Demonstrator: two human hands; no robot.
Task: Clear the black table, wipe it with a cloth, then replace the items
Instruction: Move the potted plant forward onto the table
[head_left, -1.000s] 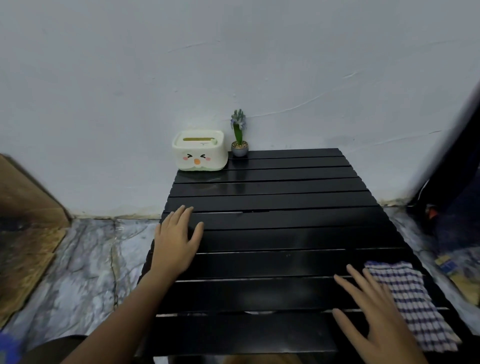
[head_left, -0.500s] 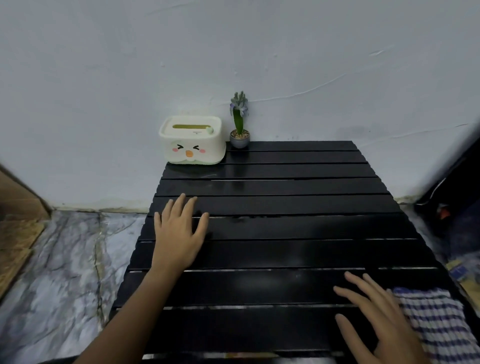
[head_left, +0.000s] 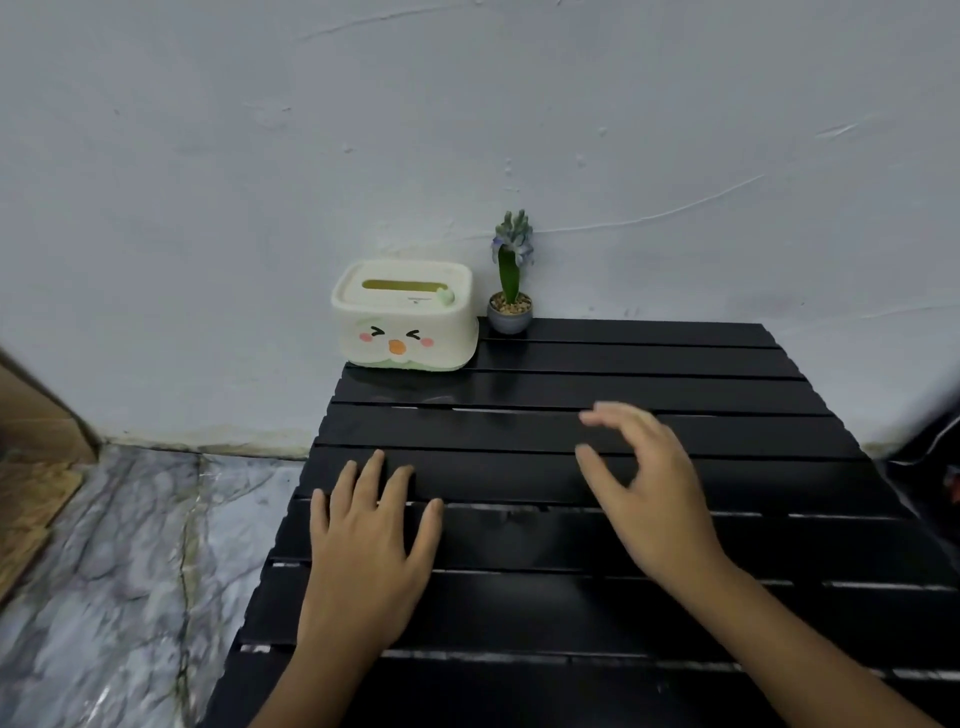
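Observation:
The black slatted table (head_left: 675, 395) fills the lower right of the view. A cream tissue box (head_left: 405, 317) with a cartoon face stands at its far left corner against the wall. Right beside it is a small potted plant (head_left: 510, 283) in a grey pot. My left hand (head_left: 366, 551) lies flat on the table near its left edge, fingers spread, holding nothing. My right hand (head_left: 641, 491) hovers over the middle of the table, fingers curled and apart, empty. The checked cloth is out of view.
A pale wall (head_left: 467, 130) rises directly behind the table. Marbled floor (head_left: 119, 571) lies to the left, with a brown wooden board (head_left: 36, 457) at the far left edge. Dark objects (head_left: 935, 447) sit at the right edge.
My right hand has lifted from beside the checked cloth at the near right and moved forward over the table's middle. The view shifted, so the cloth has left the frame. My left hand stays flat.

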